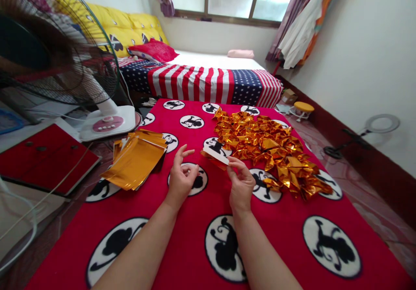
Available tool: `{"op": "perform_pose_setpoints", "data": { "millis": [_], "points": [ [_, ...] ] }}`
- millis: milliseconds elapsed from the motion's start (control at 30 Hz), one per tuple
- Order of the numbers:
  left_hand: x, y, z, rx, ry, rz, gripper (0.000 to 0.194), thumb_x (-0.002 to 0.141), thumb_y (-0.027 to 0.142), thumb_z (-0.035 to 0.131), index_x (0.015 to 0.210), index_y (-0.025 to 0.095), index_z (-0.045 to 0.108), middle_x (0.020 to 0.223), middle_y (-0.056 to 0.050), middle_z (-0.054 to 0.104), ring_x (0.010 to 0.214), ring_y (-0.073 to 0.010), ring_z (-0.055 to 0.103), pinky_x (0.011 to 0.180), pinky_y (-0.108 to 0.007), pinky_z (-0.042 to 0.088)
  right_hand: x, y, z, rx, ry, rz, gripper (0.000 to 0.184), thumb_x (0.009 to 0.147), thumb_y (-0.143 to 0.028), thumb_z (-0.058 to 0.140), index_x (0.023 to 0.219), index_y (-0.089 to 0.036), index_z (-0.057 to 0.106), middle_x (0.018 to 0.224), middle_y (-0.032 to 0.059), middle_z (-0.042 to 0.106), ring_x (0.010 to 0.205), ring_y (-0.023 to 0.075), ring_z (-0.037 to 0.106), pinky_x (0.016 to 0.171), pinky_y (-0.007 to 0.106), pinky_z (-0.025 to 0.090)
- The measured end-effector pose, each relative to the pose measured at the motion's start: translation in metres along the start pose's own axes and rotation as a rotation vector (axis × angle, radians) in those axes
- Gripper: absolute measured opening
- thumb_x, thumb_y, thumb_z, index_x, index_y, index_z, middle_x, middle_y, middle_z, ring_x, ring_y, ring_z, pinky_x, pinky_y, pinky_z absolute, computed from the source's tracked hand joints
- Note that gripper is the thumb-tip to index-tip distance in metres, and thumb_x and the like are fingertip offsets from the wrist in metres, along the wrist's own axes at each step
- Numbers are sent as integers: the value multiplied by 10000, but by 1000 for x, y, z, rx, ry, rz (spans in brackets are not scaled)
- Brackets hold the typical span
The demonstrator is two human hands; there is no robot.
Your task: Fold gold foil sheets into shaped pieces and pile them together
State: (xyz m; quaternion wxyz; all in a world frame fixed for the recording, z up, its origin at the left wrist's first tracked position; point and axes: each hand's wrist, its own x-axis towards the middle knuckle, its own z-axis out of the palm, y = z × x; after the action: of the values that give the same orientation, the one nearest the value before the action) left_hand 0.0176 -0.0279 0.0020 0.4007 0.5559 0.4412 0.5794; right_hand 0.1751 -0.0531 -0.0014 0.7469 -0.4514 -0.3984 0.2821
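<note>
My right hand point(240, 184) pinches a sheet of gold foil paper point(215, 154) by its near corner; the sheet reflects the red blanket and shows a white underside. My left hand point(181, 175) hovers just left of it, fingers loosely curled and apart, holding nothing. A stack of flat gold foil sheets point(136, 160) lies to the left of my left hand. A heap of folded gold foil pieces point(269, 147) lies to the right, beyond my right hand. All rest on a red blanket point(182, 238) with black-and-white monkey circles.
A standing fan point(107, 118) and a red box point(42, 158) stand at the left. A mattress with a stars-and-stripes cover point(208, 82) lies beyond the blanket. A ring light point(380, 125) and small stool point(303, 108) sit on the floor at the right.
</note>
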Motion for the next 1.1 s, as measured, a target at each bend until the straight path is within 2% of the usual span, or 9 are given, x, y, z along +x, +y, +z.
{"op": "perform_pose_setpoints", "data": {
  "millis": [67,133,200,267,400,533,667,867,1100],
  "points": [
    [2,-4,0,25,-5,34,822,778,199,651,1490,311,255,1477,-162,411,806,-105,678,541,-156,508,0,0,0,24,-42,38,45,812,-253,688,833,-213,683,1085,65,702,1056,216,629,943,390,480],
    [4,-8,-1,67,-22,63,872,759,165,660,1504,327,236,1535,-157,329,972,-150,662,582,-153,527,0,-1,0,30,-105,70,34,814,-239,680,829,-209,675,1116,69,701,1073,216,630,971,395,474],
    [7,-12,-5,126,-60,89,803,756,148,658,1473,315,337,1547,-133,311,1062,-175,631,667,-186,564,0,-2,-1,35,-175,91,9,806,-206,672,813,-208,668,1125,67,702,1080,213,634,988,392,469],
    [9,-14,-9,197,-120,114,612,768,141,636,1356,273,524,1502,-113,384,1114,-199,611,726,-226,583,1,-2,-2,29,-231,102,33,798,-179,663,784,-209,664,1089,59,713,1067,211,643,983,384,473],
    [12,-17,-15,344,-220,174,310,785,91,576,1032,199,731,1251,-105,621,1090,-220,628,810,-305,580,2,0,-6,-58,-286,91,96,795,-147,620,741,-208,670,976,48,735,997,208,669,943,372,490],
    [13,-18,-18,522,-247,277,362,726,21,590,987,215,749,1195,-83,673,1105,-241,605,971,-417,499,4,1,-11,-189,-367,55,170,758,-96,568,691,-210,675,901,34,741,906,200,680,870,345,506],
    [13,-19,-21,572,-340,293,403,677,-21,594,952,226,755,1113,-62,711,1068,-232,614,954,-399,496,5,3,-15,-248,-457,58,212,753,-85,530,711,-216,692,891,28,739,852,189,681,806,322,515],
    [13,-20,-23,570,-413,281,357,676,22,636,922,247,766,1174,-65,695,1099,-235,617,983,-399,487,14,9,-25,-348,-544,-6,433,670,-12,496,918,-254,755,1082,36,724,1041,211,647,934,374,494],
    [15,-16,-26,571,-464,281,131,823,251,670,895,249,781,1169,-87,705,1096,-248,605,980,-426,475,20,5,-30,-484,-615,17,178,798,-175,635,821,-273,781,1045,44,741,997,215,662,935,396,496]
  ]
}}
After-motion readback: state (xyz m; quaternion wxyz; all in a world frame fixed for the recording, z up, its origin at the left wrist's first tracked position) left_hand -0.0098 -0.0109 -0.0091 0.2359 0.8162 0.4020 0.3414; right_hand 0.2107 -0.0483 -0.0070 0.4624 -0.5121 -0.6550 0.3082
